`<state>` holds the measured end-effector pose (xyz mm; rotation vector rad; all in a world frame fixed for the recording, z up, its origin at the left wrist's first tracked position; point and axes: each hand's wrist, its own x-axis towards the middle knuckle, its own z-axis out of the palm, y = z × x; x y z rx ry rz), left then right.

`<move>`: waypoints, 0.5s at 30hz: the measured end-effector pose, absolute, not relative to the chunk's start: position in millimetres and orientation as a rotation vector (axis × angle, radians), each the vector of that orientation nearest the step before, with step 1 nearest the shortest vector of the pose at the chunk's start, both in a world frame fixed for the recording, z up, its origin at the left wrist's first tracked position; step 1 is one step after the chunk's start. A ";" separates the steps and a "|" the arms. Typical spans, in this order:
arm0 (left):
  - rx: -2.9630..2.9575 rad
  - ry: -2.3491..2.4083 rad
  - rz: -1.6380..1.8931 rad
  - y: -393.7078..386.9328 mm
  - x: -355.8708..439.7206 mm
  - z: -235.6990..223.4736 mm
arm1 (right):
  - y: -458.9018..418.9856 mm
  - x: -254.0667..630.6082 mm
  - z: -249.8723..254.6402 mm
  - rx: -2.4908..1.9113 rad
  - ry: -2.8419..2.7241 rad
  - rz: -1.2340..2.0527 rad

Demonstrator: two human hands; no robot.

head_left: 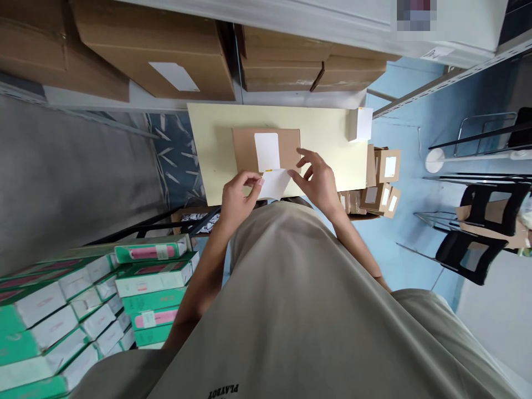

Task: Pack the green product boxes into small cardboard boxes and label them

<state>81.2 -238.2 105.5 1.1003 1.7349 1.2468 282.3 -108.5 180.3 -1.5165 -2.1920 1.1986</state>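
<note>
A brown cardboard box (245,147) lies on the pale yellow tabletop (216,166), with a white label (267,149) on its top face. In front of the box, a second white label (274,184) with a small yellow mark on its upper edge is pinched at its left side between the thumb and fingers of my left hand (239,197). My right hand (318,180) is beside the label's right corner, thumb tip at or very near it. The fingers of that hand are apart and curve over the box's right edge; whether the thumb touches the label I cannot tell.
A white block-like stack or box (361,124) stands at the table's right back corner. Large cartons (158,50) fill the shelf behind. Small labelled cartons (376,188) sit right of the table, green-and-white boxes (153,288) are piled at left, and black chairs (494,208) stand far right.
</note>
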 end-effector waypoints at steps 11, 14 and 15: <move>0.804 1.574 1.353 -222.7 59.3 83.9 | -123.8 274.4 136.0 -1.530 -1.830 1.549; 0.763 1.579 1.366 -220.6 61.8 79.8 | -120.9 272.2 132.6 -1.520 -1.834 1.560; 0.752 1.579 1.368 -219.9 63.3 78.0 | -118.9 271.5 131.8 -1.520 -1.840 1.567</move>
